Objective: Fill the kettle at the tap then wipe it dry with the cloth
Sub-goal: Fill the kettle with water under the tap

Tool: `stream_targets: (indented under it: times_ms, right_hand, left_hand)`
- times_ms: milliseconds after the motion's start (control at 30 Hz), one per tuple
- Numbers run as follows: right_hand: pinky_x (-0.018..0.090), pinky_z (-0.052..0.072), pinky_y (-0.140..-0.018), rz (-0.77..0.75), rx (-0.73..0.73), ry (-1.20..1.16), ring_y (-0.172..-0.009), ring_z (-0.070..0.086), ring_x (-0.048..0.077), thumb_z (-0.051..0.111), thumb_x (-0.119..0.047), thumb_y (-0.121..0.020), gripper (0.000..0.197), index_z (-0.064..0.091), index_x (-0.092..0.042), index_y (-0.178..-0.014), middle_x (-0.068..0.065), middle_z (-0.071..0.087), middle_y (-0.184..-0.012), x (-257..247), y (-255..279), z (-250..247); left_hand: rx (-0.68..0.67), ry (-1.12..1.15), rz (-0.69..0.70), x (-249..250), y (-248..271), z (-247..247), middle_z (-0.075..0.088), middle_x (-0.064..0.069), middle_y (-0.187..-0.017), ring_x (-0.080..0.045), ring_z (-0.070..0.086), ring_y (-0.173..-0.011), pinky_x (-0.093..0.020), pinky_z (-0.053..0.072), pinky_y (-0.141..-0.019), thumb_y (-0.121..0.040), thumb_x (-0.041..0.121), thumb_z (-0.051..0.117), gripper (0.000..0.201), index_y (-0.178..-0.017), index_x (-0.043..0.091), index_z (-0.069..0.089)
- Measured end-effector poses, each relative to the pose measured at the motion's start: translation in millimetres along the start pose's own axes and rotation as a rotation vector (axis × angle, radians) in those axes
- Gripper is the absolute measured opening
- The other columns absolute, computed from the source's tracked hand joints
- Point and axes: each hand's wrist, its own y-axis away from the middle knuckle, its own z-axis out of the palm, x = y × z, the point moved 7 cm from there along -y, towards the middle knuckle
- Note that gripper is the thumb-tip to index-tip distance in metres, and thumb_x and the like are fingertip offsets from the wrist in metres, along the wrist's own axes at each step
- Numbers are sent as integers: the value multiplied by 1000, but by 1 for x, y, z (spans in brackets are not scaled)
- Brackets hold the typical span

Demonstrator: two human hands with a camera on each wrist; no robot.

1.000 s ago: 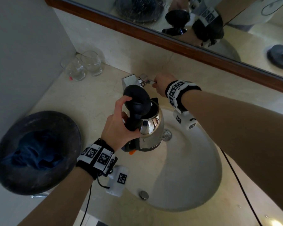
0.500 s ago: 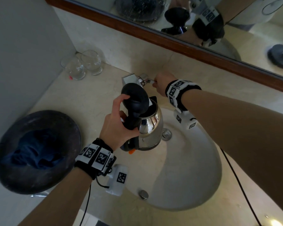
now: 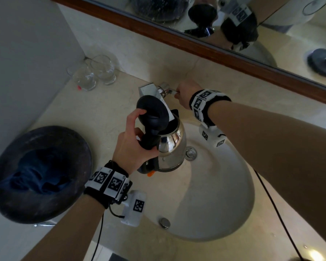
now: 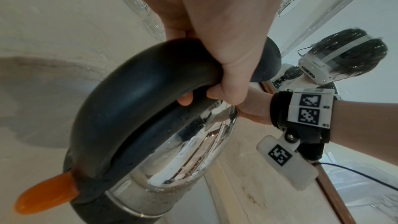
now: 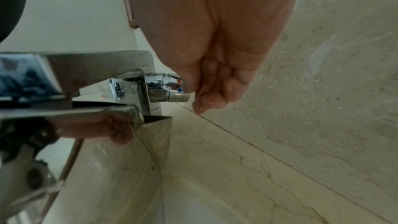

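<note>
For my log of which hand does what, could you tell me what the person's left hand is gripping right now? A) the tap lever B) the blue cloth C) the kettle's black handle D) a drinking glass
C: the left hand is curled round the black handle of the kettle, holding it over the basin, while the right hand is at the tap lever.

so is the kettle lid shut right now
No, the kettle is held by the left hand with its black lid flipped up, under the tap.
</note>
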Motion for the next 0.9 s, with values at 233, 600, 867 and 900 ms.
stream_targets:
  times_ms: [233,600,867,900]
  right_hand:
    - [28,40,-69,10,-14,0,-78,53,26,52,-18,-98,26,67,1,-109,10,54,-75,-1,2,-1]
    - [29,39,-70,4,-19,4,-89,59,30,50,-19,-99,27,63,0,-114,13,53,-90,0,-2,2]
    - [29,40,-71,-10,-14,10,-102,64,34,52,-19,-98,27,66,1,-111,19,67,-111,-1,-3,1]
    - [29,39,-70,-9,-12,12,-99,64,33,51,-19,-98,28,66,1,-111,19,67,-111,-1,-3,0]
  left_hand:
    - [10,5,-10,-2,2,1,70,-5,-76,-17,67,-59,-43,58,-57,-58,16,85,95,-131,40,29]
    - [14,5,1,-3,2,1,68,-4,-72,-18,66,-60,-45,58,-60,-59,17,86,95,-126,52,29]
    - [25,15,8,-1,2,2,67,-7,-68,-19,65,-55,-45,57,-56,-57,23,84,93,-130,43,30]
    - [25,19,6,-1,1,2,67,-7,-69,-20,66,-56,-46,57,-57,-57,24,84,93,-129,44,30]
